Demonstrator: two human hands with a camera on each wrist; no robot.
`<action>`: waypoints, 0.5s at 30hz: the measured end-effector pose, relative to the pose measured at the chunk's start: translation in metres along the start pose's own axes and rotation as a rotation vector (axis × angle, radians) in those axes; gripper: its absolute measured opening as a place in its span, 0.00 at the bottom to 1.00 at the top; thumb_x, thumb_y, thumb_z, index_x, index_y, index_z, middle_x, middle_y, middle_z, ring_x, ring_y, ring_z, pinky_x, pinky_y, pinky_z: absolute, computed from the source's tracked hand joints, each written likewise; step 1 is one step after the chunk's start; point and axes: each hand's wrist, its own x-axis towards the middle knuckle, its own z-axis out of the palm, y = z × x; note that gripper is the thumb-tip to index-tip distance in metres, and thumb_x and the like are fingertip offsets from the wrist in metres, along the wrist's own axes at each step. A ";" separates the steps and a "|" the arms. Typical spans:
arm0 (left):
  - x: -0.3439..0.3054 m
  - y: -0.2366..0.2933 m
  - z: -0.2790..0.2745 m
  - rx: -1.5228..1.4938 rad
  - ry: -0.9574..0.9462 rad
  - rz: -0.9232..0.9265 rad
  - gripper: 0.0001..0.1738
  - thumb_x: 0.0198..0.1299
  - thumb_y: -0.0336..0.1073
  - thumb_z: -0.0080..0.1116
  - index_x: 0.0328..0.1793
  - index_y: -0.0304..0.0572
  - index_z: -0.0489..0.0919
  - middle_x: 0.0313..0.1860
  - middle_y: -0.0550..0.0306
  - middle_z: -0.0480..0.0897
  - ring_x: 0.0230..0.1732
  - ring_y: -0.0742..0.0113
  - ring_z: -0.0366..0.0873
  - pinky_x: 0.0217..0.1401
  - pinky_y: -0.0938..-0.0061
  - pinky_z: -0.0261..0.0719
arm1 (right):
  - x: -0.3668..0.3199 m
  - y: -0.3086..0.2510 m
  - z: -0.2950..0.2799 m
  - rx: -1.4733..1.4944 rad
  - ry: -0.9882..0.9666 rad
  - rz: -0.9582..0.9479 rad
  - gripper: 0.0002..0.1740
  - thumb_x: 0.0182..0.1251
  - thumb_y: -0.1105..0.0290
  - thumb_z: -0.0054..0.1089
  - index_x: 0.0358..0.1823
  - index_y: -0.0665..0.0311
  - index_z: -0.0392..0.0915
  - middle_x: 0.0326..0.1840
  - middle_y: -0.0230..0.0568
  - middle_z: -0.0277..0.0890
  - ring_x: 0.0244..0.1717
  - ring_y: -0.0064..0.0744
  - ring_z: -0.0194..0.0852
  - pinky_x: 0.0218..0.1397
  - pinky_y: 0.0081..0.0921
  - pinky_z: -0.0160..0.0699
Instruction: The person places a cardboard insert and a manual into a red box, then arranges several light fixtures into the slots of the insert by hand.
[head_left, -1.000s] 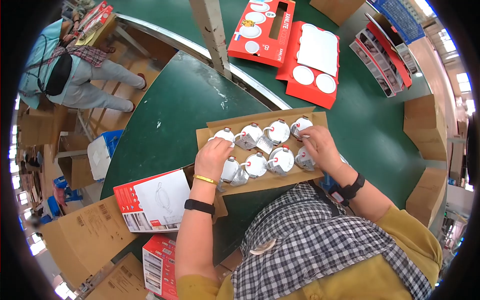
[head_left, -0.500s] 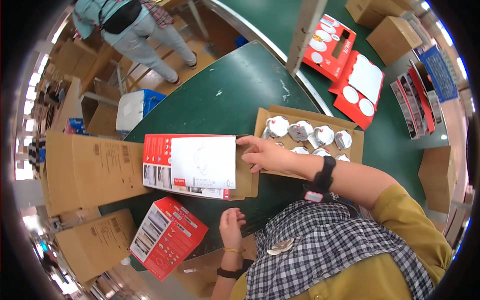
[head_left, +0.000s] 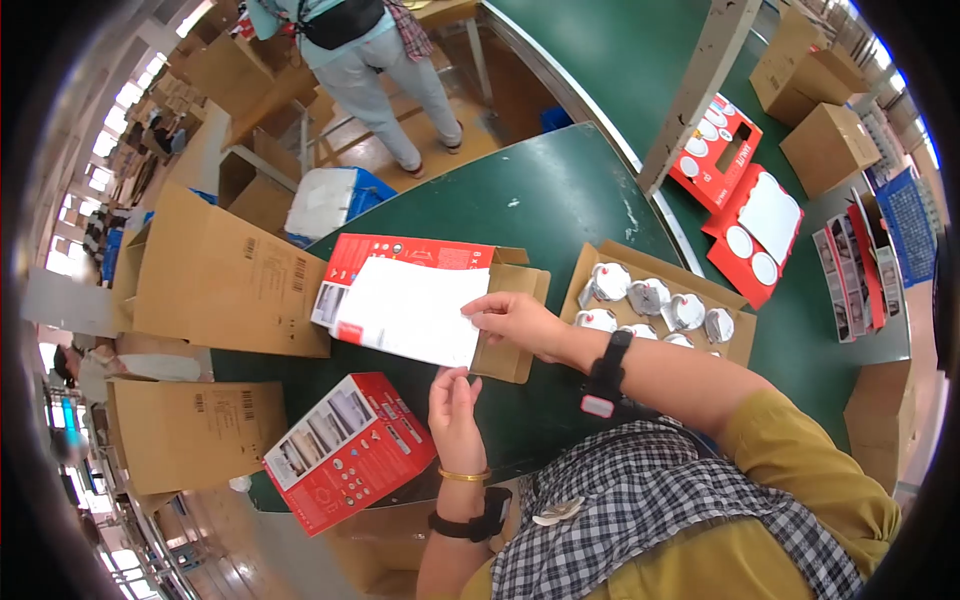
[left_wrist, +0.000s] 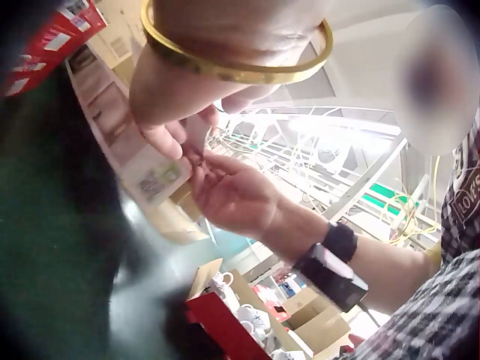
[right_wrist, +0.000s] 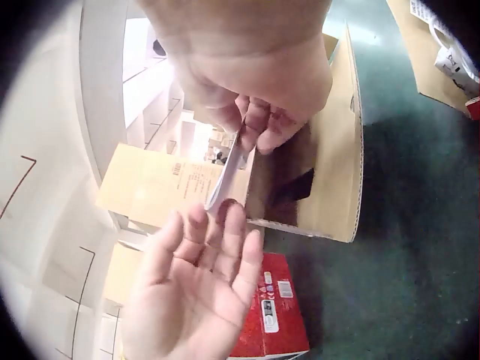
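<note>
A white paper leaflet (head_left: 412,308) with a red mark at one corner lies over a red printed box (head_left: 440,250) whose brown end flaps (head_left: 520,283) stand open. My right hand (head_left: 525,325) pinches the leaflet's right edge between thumb and fingers. Below it, my left hand (head_left: 456,420), with a gold bangle, has its fingertips at the leaflet's lower corner. The right wrist view shows the left palm (right_wrist: 196,292) turned up, fingers fairly straight, and the leaflet (right_wrist: 227,176) edge-on between the two hands.
A cardboard tray (head_left: 572,300) of white round lamps stands to the right. Another red box (head_left: 350,450) sits at the front left, beside brown cartons (head_left: 225,285). Red packaging (head_left: 745,215) lies beyond a post (head_left: 705,95). A person (head_left: 375,85) stands behind the table.
Both hands have left the lamp tray and moved left to the red box. The right hand has taken the leaflet's edge; the left has risen to its lower corner. The view has swung left.
</note>
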 end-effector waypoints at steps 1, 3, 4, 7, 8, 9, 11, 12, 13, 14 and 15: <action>-0.001 -0.008 -0.008 0.012 0.035 -0.016 0.10 0.76 0.34 0.47 0.55 0.37 0.74 0.63 0.51 0.72 0.64 0.63 0.72 0.66 0.64 0.74 | -0.002 -0.001 0.004 -0.037 0.022 -0.085 0.16 0.71 0.70 0.59 0.56 0.70 0.80 0.45 0.38 0.82 0.45 0.24 0.79 0.51 0.21 0.79; -0.007 -0.012 -0.014 -0.029 0.101 -0.059 0.10 0.76 0.34 0.49 0.54 0.36 0.75 0.49 0.56 0.77 0.54 0.66 0.77 0.58 0.68 0.78 | -0.014 -0.007 0.010 -0.168 0.062 -0.143 0.15 0.70 0.70 0.61 0.55 0.68 0.83 0.50 0.37 0.84 0.49 0.20 0.78 0.54 0.20 0.77; -0.008 -0.013 -0.018 -0.010 0.106 -0.086 0.10 0.76 0.36 0.49 0.54 0.36 0.75 0.50 0.55 0.78 0.53 0.66 0.77 0.56 0.68 0.78 | -0.019 -0.010 0.011 -0.196 0.075 -0.122 0.15 0.70 0.70 0.61 0.55 0.67 0.83 0.49 0.36 0.84 0.48 0.20 0.78 0.54 0.19 0.76; -0.013 -0.005 -0.022 -0.059 0.099 -0.095 0.12 0.76 0.38 0.49 0.56 0.38 0.73 0.52 0.53 0.77 0.54 0.64 0.77 0.57 0.68 0.79 | -0.027 -0.011 0.010 -0.140 0.135 -0.199 0.15 0.70 0.71 0.59 0.55 0.69 0.82 0.41 0.35 0.82 0.41 0.19 0.76 0.46 0.19 0.76; -0.012 -0.008 -0.022 -0.073 0.100 -0.085 0.12 0.76 0.38 0.49 0.56 0.38 0.73 0.52 0.53 0.77 0.54 0.64 0.77 0.57 0.68 0.79 | -0.031 -0.015 0.007 -0.155 0.131 -0.206 0.15 0.70 0.71 0.59 0.55 0.69 0.82 0.41 0.35 0.82 0.41 0.19 0.76 0.46 0.19 0.76; -0.010 -0.014 -0.024 -0.098 0.158 -0.086 0.17 0.76 0.42 0.49 0.61 0.38 0.71 0.57 0.50 0.76 0.58 0.61 0.76 0.60 0.65 0.78 | -0.038 -0.024 0.007 -0.144 0.138 -0.202 0.15 0.70 0.71 0.58 0.55 0.69 0.82 0.40 0.33 0.81 0.40 0.18 0.75 0.46 0.19 0.76; -0.004 -0.021 -0.030 -0.132 0.209 -0.083 0.22 0.76 0.47 0.49 0.66 0.39 0.69 0.62 0.48 0.75 0.62 0.57 0.74 0.63 0.63 0.77 | -0.051 -0.033 0.007 -0.131 0.157 -0.208 0.15 0.70 0.73 0.55 0.55 0.69 0.80 0.38 0.31 0.79 0.38 0.17 0.73 0.44 0.18 0.75; 0.006 -0.020 -0.032 -0.421 0.143 -0.242 0.29 0.75 0.54 0.46 0.71 0.42 0.66 0.67 0.48 0.72 0.67 0.55 0.71 0.67 0.60 0.74 | -0.058 -0.033 0.004 -0.142 0.161 -0.220 0.15 0.70 0.73 0.55 0.55 0.69 0.80 0.38 0.31 0.79 0.38 0.17 0.73 0.44 0.18 0.75; 0.015 -0.020 -0.031 -0.709 0.065 -0.404 0.35 0.73 0.61 0.44 0.76 0.45 0.63 0.72 0.49 0.70 0.71 0.53 0.68 0.70 0.57 0.72 | -0.066 -0.031 0.001 -0.066 0.160 -0.187 0.15 0.71 0.74 0.54 0.55 0.69 0.80 0.39 0.31 0.79 0.38 0.18 0.73 0.44 0.18 0.75; 0.023 -0.024 -0.028 -0.717 0.047 -0.403 0.35 0.73 0.61 0.44 0.76 0.45 0.63 0.72 0.49 0.70 0.71 0.53 0.68 0.70 0.57 0.72 | -0.075 -0.030 0.001 0.011 0.163 -0.152 0.15 0.71 0.75 0.52 0.55 0.70 0.80 0.39 0.32 0.79 0.38 0.19 0.74 0.45 0.18 0.76; 0.030 -0.029 -0.023 -0.752 -0.086 -0.368 0.40 0.71 0.66 0.41 0.78 0.47 0.61 0.74 0.52 0.68 0.73 0.54 0.67 0.72 0.55 0.70 | -0.084 -0.031 0.003 -0.022 0.173 -0.148 0.16 0.71 0.76 0.50 0.56 0.67 0.80 0.40 0.34 0.79 0.38 0.21 0.75 0.45 0.19 0.77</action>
